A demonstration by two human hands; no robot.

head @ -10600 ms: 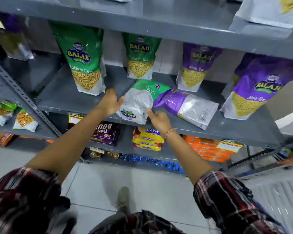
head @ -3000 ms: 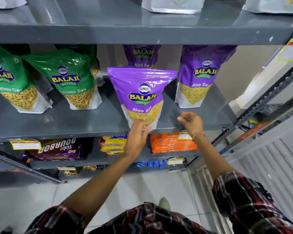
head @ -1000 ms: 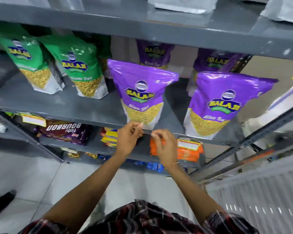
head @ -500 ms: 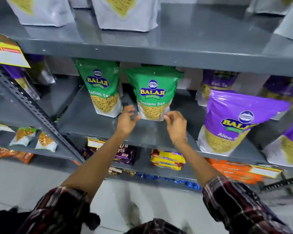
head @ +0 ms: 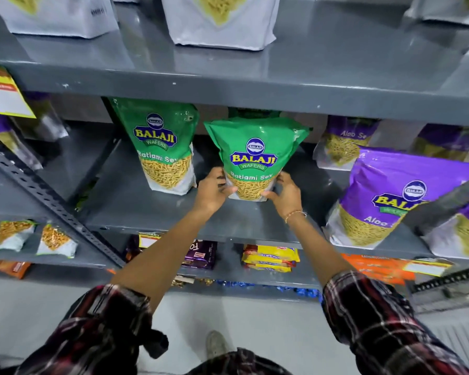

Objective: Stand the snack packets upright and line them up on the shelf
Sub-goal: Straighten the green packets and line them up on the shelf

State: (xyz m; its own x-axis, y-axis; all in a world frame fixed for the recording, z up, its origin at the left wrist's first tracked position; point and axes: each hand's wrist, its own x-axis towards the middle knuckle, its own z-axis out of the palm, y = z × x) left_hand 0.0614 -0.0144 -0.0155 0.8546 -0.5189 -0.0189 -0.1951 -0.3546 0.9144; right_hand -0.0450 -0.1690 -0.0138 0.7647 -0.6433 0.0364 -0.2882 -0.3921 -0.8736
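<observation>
Held packet: one green Ratlami Sev packet (head: 255,158), upright, its base near the middle of the grey shelf (head: 152,209), set back from the front edge.
Left hand (head: 213,192): clamped on the packet's lower left corner, thumb across the front face, fingers wrapped behind.
Right hand (head: 286,192): clamped on the lower right corner, thumb on the front near the base, a thin bracelet (head: 293,214) at the wrist.
Green packets on this shelf: two fully seen. The second green packet (head: 161,147) stands upright to the left of the held one, slightly further back and apart from it. A sliver of green shows behind the held packet's top; whether that is a third, I cannot tell.
Purple Aloo Sev packets: one large purple packet (head: 390,196) upright near the front edge towards the right end, another partly cut off at the right end, and at least two at the back edge.
Shelf above: white-bottomed packets (head: 220,23) stand in a row, three clearly seen.
Shelf below: yellow biscuit packs (head: 270,258) stacked, dark purple packs beside them on the left.
Sleeves: two, red and dark plaid, rolled up the forearms.
</observation>
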